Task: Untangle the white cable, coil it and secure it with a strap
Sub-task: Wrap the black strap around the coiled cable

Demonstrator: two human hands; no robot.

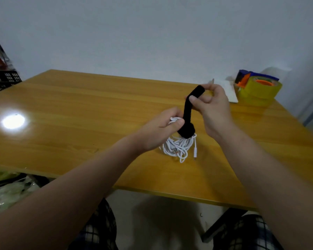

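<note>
The white cable (179, 147) hangs as a bunched coil just above the wooden table (79, 112), its loops and a plug end dangling. My left hand (161, 130) grips the top of the coil. A black strap (187, 112) is wrapped around the bundle right beside that hand, and its free end rises up and to the right. My right hand (211, 107) pinches that free end between thumb and fingers, holding it taut above the coil.
A yellow tape roll in a blue and orange dispenser (257, 87) stands at the table's far right corner, next to a white flat object (228, 91). A black crate (2, 82) sits off the table's left side. My knees are under the near edge.
</note>
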